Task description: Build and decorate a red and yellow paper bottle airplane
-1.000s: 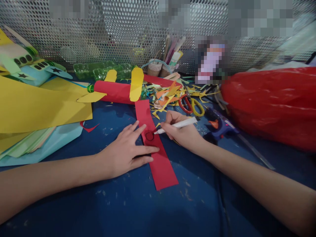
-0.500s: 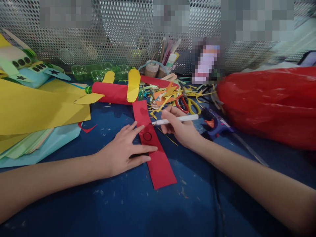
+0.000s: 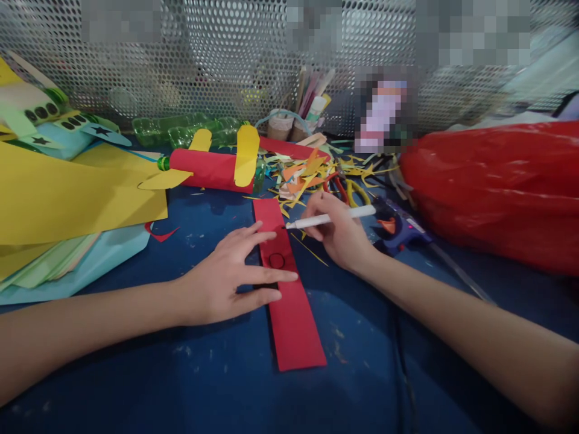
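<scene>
A long red paper strip [image 3: 294,325] lies on the blue table [image 3: 217,386] with a small black circle [image 3: 276,260] drawn on it. My left hand [image 3: 230,274] lies flat with fingers spread, pressing the strip's left edge beside the circle. My right hand [image 3: 337,232] grips a white marker [image 3: 335,217], whose tip hovers at the strip's upper part, just beyond the circle.
A red bottle plane with yellow wings [image 3: 212,166] lies behind the strip. Yellow and pale paper sheets [image 3: 67,199] are stacked left. Paper scraps and scissors [image 3: 344,187], a glue gun [image 3: 398,226] and a red plastic bag [image 3: 497,187] sit right. A perforated metal screen [image 3: 226,54] backs the table.
The marker tip lifted off the drawn circle and moved up the strip. The strip and my left hand shifted slightly toward me and to the right.
</scene>
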Demonstrator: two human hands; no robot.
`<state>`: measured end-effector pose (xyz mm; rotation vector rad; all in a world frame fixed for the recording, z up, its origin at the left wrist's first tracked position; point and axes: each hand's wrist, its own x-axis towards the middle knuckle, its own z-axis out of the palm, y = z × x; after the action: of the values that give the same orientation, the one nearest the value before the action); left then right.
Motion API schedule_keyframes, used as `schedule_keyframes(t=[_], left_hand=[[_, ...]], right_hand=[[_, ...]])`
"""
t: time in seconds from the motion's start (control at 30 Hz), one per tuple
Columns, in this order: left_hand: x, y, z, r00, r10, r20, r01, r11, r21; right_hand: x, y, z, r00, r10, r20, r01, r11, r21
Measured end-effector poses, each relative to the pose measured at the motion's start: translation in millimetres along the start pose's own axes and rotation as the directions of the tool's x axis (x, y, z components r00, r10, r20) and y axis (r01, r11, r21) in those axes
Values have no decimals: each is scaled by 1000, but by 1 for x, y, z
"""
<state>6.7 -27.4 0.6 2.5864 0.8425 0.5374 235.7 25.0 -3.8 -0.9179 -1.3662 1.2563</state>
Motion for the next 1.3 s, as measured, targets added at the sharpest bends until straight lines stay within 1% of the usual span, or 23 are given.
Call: schedule_keyframes(t=[0.07,0.17,0.3,0.43,0.57,0.7,0.8,0.93,1.1,1.17,1.3], left_hand=[[1,0,1,998,-52,19,51,998,31],[2,0,2,992,-109,66,106,993,58],[3,0,1,987,-128,102,122,990,65],[3,0,1,987,-126,101,119,990,75],[3,0,2,987,-126,100,118,990,77],[3,0,2,987,-128,94,122,990,73],[3,0,2,986,-134,100,128,989,71],[4,0,1,985,-136,106,130,989,66],[4,0,1,985,-134,104,127,989,72],[3,-1,1,986,-132,101,125,990,73],[3,0,2,988,-131,85,125,990,68]], right_hand=[[-3,-1,2,998,-11,57,12,1000,-25],[-7,-2,5,989,12,150,7,992,-127],[-7,-1,5,986,16,166,13,985,-172],[-6,3,3,979,13,203,21,986,-168],[-6,2,4,973,33,228,3,988,-154],[-7,-1,5,967,66,247,-14,979,-204],[-6,-3,6,972,62,228,-7,972,-236],[-4,-3,6,986,20,165,15,977,-211],[-5,0,5,973,38,229,11,978,-210],[-5,0,5,971,42,235,12,974,-227],[-5,-1,6,985,21,173,25,965,-261]])
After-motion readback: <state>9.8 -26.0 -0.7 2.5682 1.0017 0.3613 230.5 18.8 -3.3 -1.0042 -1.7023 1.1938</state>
